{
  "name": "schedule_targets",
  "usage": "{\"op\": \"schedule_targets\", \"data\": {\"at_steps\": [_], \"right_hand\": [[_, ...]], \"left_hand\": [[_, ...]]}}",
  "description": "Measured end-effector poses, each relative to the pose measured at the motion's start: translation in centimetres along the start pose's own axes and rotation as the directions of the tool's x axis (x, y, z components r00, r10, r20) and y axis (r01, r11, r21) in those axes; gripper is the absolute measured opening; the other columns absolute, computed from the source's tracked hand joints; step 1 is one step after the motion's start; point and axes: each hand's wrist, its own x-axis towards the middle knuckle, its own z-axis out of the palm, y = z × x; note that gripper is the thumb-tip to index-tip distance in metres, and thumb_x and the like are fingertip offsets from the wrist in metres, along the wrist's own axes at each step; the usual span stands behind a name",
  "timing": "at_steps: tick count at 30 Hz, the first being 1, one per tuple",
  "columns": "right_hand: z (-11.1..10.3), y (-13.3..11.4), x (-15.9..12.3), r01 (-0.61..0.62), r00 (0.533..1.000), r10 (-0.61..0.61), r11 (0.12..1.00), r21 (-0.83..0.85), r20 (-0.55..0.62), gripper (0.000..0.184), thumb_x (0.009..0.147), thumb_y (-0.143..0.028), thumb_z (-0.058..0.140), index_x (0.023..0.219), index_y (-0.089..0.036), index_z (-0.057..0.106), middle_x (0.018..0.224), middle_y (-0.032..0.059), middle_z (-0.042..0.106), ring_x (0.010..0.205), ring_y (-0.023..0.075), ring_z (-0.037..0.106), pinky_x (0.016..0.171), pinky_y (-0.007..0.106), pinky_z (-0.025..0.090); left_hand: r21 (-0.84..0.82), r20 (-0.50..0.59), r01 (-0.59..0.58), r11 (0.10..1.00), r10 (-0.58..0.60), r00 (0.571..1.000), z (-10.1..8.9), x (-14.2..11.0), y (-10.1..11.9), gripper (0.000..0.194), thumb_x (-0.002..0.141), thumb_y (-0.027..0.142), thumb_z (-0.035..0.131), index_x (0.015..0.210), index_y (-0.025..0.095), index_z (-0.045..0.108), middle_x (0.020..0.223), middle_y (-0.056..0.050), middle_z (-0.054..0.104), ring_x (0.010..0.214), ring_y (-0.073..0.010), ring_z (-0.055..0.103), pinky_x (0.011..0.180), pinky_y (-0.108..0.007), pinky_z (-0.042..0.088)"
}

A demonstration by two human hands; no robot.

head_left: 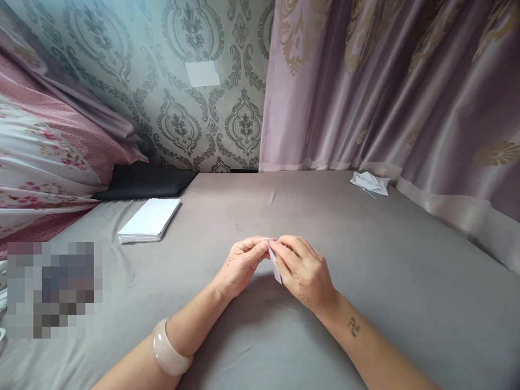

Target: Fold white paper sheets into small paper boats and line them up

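Patterned wallpaper and a purple curtain back a flat surface under a grey sheet, seen from my distant post through the head camera. Near the middle, just above that sheet, I have a small slip of paper between two hands. The left hand is closed in a pinch at its top end; the right hand has its fingers together on that same end. From the pinch, its long axis drops toward the wearer and slightly right, so the right hand is nearer the loose lower corner. I see the slip almost edge-on; folds and its far face escape me, and fingers cover its top. Both forearms are cut off below, and a blocked-out patch at lower left hides whatever lies there.
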Motion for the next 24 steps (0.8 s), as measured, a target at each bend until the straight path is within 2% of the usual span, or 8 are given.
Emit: {"op": "schedule_targets", "data": {"at_steps": [6,11,15,18,24], "right_hand": [[-0.4,-0.4,0.6,0.03,0.995,-0.02,0.995,-0.098,0.095,0.032,0.09,-0.009,0.046,0.114,-0.018,0.064,0.094,0.0064,0.067,0.075,0.0158,0.057,0.066,0.029,0.046],[-0.5,-0.8,0.7,0.041,0.979,-0.004,0.983,-0.18,0.203,0.029,0.092,-0.011,0.044,0.113,-0.018,0.063,0.096,0.0066,0.066,0.077,0.0165,0.055,0.066,0.03,0.044],[-0.3,-1.0,0.6,0.067,0.963,0.002,0.966,-0.249,0.268,0.03,0.09,-0.007,0.043,0.108,-0.018,0.063,0.097,0.0067,0.066,0.074,0.017,0.052,0.064,0.031,0.042],[-0.1,-1.2,0.5,0.081,0.954,0.004,0.959,-0.273,0.299,0.03,0.086,-0.004,0.044,0.103,-0.017,0.064,0.096,0.0079,0.065,0.074,0.018,0.052,0.063,0.032,0.042],[0.5,-1.4,0.0,0.059,0.948,0.007,0.979,-0.197,0.319,0.037,0.081,0.0,0.045,0.108,-0.016,0.064,0.097,0.0077,0.065,0.074,0.0181,0.054,0.064,0.031,0.046]], "left_hand": [[-0.01,0.012,0.017,1.0,-0.017,1.0,-0.5,0.2,0.3,0.016,0.083,0.03,0.069,0.087,0.015,0.075,0.086,-0.007,0.072,0.083,-0.0148,0.062,0.081,-0.028,0.048],[-0.003,-0.035,0.025,1.0,-0.025,0.999,-0.9,0.5,0.2,0.018,0.079,0.032,0.072,0.084,0.015,0.076,0.087,-0.008,0.072,0.086,-0.0177,0.064,0.083,-0.03,0.048],[-0.018,-0.09,0.039,0.999,-0.041,0.995,-1.1,0.7,0.0,0.017,0.076,0.031,0.075,0.081,0.014,0.075,0.083,-0.006,0.072,0.082,-0.0153,0.064,0.084,-0.028,0.048],[-0.04,-0.125,0.04,0.998,-0.045,0.991,-1.2,0.8,-0.2,0.019,0.075,0.031,0.076,0.079,0.013,0.074,0.079,-0.005,0.07,0.079,-0.0131,0.062,0.08,-0.024,0.048],[-0.092,-0.193,0.119,0.989,-0.135,0.972,-0.7,0.5,-0.3,0.022,0.074,0.035,0.076,0.076,0.014,0.069,0.07,-0.001,0.065,0.065,-0.011,0.058,0.063,-0.023,0.046]]}}
